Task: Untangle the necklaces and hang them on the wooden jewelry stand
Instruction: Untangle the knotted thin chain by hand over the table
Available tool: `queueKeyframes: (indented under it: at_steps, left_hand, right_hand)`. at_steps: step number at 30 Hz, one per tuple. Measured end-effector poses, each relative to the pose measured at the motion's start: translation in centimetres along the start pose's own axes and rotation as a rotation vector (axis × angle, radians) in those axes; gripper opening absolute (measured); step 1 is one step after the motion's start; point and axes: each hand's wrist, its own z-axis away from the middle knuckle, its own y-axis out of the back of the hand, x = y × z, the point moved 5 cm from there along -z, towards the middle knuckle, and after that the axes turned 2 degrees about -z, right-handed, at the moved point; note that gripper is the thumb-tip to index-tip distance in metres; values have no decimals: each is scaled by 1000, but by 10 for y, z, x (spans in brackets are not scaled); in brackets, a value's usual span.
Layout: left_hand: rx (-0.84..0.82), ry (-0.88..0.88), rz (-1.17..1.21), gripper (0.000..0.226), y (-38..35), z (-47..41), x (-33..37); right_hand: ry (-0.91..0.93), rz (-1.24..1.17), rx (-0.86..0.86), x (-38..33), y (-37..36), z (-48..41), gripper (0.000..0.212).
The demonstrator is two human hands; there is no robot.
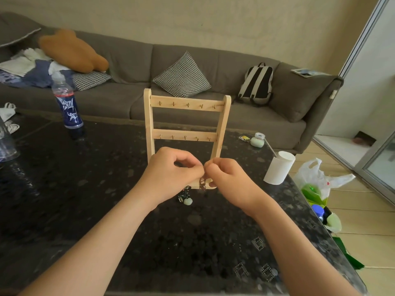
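Head view: the person's left hand [171, 178] and right hand [229, 180] meet fingertip to fingertip above the dark stone table [85, 189]. Both hands are curled. Thumb and forefinger of each pinch the tangled necklaces [202, 185] at one shared point.

Directly below the fingers, the chains hang as a short dark knot in front of the base of the wooden jewelry stand [186, 103]. Below the fingers and toward the left hand, a pale green pendant [188, 201] lies on the table. It appears to belong to the same tangle, though the strands are too fine to confirm. Beyond the fingers the stand is upright, with its two hook rails facing the person.

Room for movement: a broad stretch of tabletop runs from under the wrists to the near edge. Left of the fingers, well apart, stands a blue bottle [68, 103]. Right of the fingers, near, a white cylinder [277, 169] stands close to the table's right edge. A plastic bag [316, 174] lies on the floor past that edge.
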Motion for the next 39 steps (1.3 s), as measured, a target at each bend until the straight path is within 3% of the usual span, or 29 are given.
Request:
queueKeyframes:
  at_steps: [3, 7, 10, 14, 18, 24, 29, 39]
  left_hand:
    - [-54, 50, -13, 14, -2, 0, 1]
    - [-267, 241, 103, 35, -16, -1, -3]
    - [-202, 270, 190, 34, -12, 1, -1]
    - [-10, 311, 408, 51, -1, -2, -5]
    - [-28, 285, 570, 27, -4, 1, 1]
    - [-41, 216, 517, 23, -5, 4, 7]
    - [11, 207, 536, 22, -1, 5, 7]
    - [40, 207, 532, 29, -1, 3, 2]
  right_hand:
    - [23, 35, -16, -2, 2, 4, 29]
    - [65, 82, -18, -7, 2, 7, 22]
    - [86, 106, 14, -9, 4, 9, 21]
    - [82, 46, 70, -10, 9, 12, 24]
    - [52, -55, 42, -9, 7, 15, 27]
    - [-3, -323, 5, -7, -1, 16, 32]
    - [-2, -438, 10, -6, -4, 18, 20]
    - [49, -262, 96, -11, 0, 20, 13]
